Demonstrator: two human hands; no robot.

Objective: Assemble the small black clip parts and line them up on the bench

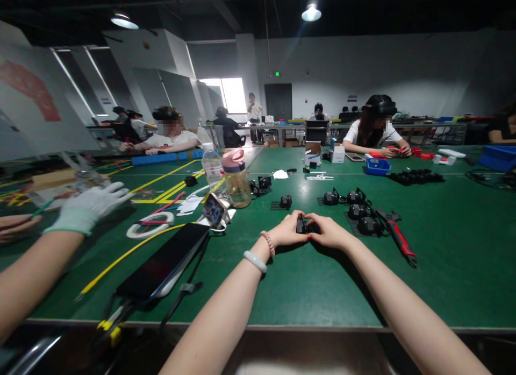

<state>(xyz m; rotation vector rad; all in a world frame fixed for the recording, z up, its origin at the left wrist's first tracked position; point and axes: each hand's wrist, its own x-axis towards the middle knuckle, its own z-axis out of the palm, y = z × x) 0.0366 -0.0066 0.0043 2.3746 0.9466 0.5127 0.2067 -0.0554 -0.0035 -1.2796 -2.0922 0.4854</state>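
My left hand (287,230) and my right hand (329,232) meet above the green table (306,289), fingers curled around a small black plastic part (301,225). Both hands grip it from opposite sides, and my fingers hide much of its shape. Beyond them a similar black part (286,201) rests on a dark flat piece. To the right of my right hand, several more black parts (358,211) sit in a cluster. A wrench-like tool with a red and black handle (399,238) lies beside that cluster.
On the left are a large black phone-like device (165,262), a small propped-up phone (215,210), a yellow cable (133,246) and a pink-lidded bottle (237,181). A co-worker's gloved hand (91,203) reaches in there. A blue bin (378,165) stands farther back, near another seated person.
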